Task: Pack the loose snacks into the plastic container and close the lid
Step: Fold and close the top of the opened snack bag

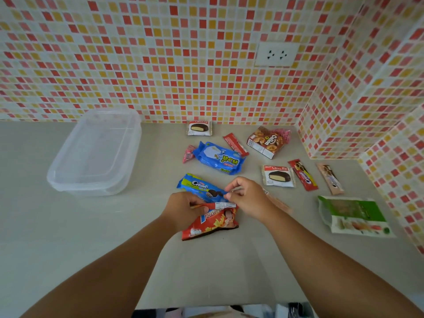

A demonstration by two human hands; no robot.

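A clear plastic container (94,152) with its lid on stands at the back left of the counter. My left hand (183,208) and my right hand (246,196) both pinch the top edge of a red potato-snack bag (213,223) in the middle. Just behind it lies a blue cream-biscuit pack (197,185). Further back are a larger blue pack (220,158), two choco-pie packets (199,128) (278,176), a brown biscuit box (267,142), several slim bars (302,175) and a green pouch (354,215).
The grey counter (91,237) meets a mosaic-tiled wall at the back and a tiled corner on the right. A white wall socket (276,54) sits above the snacks. A small pink sweet (188,153) lies beside the larger blue pack.
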